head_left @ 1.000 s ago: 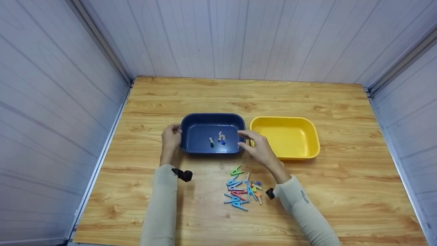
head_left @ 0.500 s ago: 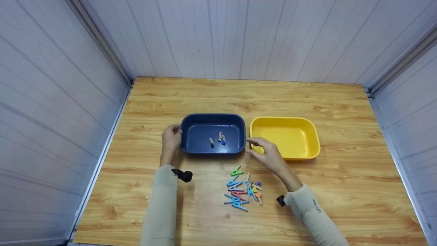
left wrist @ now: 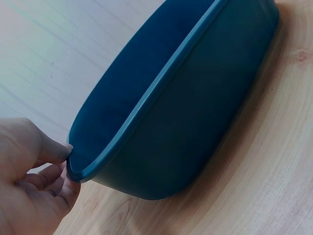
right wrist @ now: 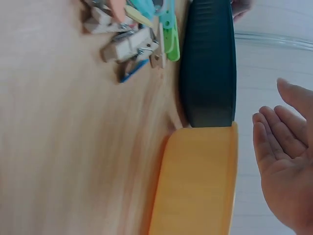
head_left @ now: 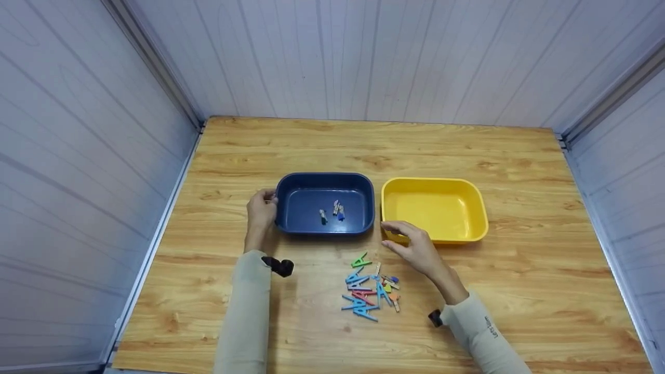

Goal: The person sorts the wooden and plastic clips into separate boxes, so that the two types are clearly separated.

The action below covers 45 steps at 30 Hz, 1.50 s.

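Observation:
My left hand (head_left: 261, 212) pinches the left rim of the dark blue plastic tub (head_left: 324, 232); in the left wrist view the thumb and fingers meet at the tub's corner. Inside it lie a few small wooden clothespins (head_left: 336, 209). My right hand (head_left: 420, 250) holds nothing, its fingers extended and thumb apart, at the near left corner of the yellow tub (head_left: 457, 240). Whether it touches that tub, I cannot tell. Nearer to me lies a loose pile of plastic clothespins (head_left: 364, 294) in blue, red and green, mixed with small wooden ones (head_left: 395, 302).
Both tubs stand side by side on a wood-grain table (head_left: 332, 145), a narrow gap between them. Pale panel walls (head_left: 343, 62) rise at the back and on both sides.
My right hand has drawn back from the blue tub's right rim, moving right and toward me to the yellow tub's near corner. The left hand has stayed in place.

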Each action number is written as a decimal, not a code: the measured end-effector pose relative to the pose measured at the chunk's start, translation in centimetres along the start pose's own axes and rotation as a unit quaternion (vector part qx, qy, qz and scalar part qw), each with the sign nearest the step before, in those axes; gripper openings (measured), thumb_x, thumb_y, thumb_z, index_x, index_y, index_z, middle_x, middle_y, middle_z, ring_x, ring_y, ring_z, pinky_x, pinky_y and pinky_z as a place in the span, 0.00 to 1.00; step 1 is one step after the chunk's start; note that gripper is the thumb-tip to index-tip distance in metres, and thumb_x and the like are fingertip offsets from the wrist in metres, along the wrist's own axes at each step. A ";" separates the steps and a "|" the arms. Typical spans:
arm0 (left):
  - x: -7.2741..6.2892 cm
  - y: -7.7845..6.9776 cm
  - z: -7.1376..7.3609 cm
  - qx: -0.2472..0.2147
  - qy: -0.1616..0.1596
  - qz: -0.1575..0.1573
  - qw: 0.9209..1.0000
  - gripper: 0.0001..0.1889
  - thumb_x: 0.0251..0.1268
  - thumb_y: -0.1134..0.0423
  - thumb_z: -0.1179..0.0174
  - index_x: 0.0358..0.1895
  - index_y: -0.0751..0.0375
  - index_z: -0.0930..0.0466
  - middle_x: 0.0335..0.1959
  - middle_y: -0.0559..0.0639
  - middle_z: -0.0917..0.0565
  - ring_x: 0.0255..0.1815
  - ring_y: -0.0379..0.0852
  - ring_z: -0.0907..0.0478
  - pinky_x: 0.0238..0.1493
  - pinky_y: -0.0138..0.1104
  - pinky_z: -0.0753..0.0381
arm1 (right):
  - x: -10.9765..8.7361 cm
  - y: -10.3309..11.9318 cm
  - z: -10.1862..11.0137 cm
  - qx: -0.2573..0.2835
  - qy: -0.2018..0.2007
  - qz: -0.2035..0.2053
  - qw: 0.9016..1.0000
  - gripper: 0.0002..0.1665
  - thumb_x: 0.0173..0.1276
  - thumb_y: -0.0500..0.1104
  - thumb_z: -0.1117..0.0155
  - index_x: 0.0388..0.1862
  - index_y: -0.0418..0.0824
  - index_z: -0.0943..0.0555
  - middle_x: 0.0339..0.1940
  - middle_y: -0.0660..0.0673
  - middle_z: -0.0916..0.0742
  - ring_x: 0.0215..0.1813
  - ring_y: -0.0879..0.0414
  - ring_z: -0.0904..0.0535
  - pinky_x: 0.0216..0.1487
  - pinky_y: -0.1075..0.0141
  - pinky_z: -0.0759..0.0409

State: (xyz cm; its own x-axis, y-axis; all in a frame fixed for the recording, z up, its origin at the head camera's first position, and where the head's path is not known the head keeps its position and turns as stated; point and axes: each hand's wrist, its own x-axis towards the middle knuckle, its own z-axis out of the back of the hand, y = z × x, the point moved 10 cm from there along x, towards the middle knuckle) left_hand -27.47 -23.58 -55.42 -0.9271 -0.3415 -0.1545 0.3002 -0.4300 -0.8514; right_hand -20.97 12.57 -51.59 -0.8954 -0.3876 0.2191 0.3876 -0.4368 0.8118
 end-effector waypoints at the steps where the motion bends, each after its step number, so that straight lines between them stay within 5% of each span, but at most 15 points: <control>1: 0.0 0.0 0.0 0.001 -0.001 0.000 1.000 0.15 0.67 0.73 0.50 0.54 0.69 0.22 0.47 0.61 0.20 0.49 0.53 0.24 0.53 0.40 0.25 | -0.1 -0.1 -0.1 0.003 0.001 0.000 1.000 0.23 0.62 0.43 0.31 0.56 0.40 0.20 0.53 0.48 0.15 0.54 0.55 0.20 0.56 0.60 0.22; 27: 0.0 0.0 -0.1 0.001 0.005 0.004 1.000 0.14 0.68 0.72 0.50 0.54 0.68 0.22 0.47 0.59 0.20 0.49 0.51 0.25 0.53 0.39 0.25 | -2.8 -1.8 -3.6 0.022 0.074 -0.014 0.997 0.26 0.61 0.44 0.31 0.57 0.35 0.22 0.54 0.42 0.16 0.56 0.48 0.20 0.57 0.54 0.23; 38: 0.0 0.0 -0.1 0.003 0.002 0.000 1.000 0.15 0.68 0.71 0.49 0.55 0.69 0.23 0.48 0.61 0.20 0.49 0.52 0.24 0.53 0.39 0.25 | -4.0 -3.6 -6.1 -0.019 0.150 -0.089 0.984 0.26 0.62 0.43 0.32 0.59 0.38 0.23 0.55 0.45 0.17 0.60 0.50 0.24 0.64 0.50 0.30; 45: 0.0 -0.1 0.0 0.009 -0.004 -0.004 1.000 0.15 0.67 0.72 0.49 0.54 0.69 0.22 0.47 0.61 0.19 0.49 0.53 0.24 0.53 0.40 0.25 | -4.2 -3.5 -6.6 -0.032 0.163 -0.079 0.983 0.27 0.62 0.44 0.31 0.59 0.40 0.23 0.55 0.46 0.17 0.60 0.50 0.24 0.65 0.50 0.31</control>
State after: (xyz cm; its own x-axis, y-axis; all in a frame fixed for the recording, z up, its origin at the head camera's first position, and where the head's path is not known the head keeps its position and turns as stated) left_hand -27.51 -23.59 -55.37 -0.9279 -0.3445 -0.1429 0.2962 -0.4479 -0.8436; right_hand -17.15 10.38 -58.87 -0.8320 -0.5455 -0.1013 0.2709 -0.5587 0.7839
